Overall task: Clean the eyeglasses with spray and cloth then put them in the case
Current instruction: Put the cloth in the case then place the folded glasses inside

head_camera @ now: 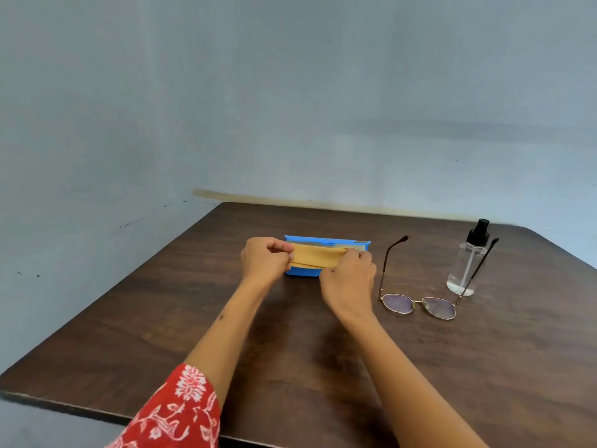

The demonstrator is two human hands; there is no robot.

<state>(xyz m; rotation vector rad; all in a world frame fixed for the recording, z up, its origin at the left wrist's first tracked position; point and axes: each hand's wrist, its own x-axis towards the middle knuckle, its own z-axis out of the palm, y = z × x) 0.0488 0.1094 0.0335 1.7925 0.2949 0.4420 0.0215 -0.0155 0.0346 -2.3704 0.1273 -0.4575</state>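
A blue glasses case [328, 242] stands open near the middle of the brown table [161, 318]. Over it a folded yellow cloth [315, 255] is stretched between my hands. My left hand [265, 260] pinches the cloth's left end and my right hand [350, 279] pinches its right end. The eyeglasses [420, 305] lie to the right of the case, lenses toward me, arms unfolded and pointing away. A clear spray bottle [465, 266] with a black pump top stands upright behind the glasses' right arm.
The table sits in a corner against a pale grey-blue wall [290, 108]. Its left edge runs diagonally and its near edge lies close under my arms. A red patterned sleeve [181, 412] covers my left upper arm.
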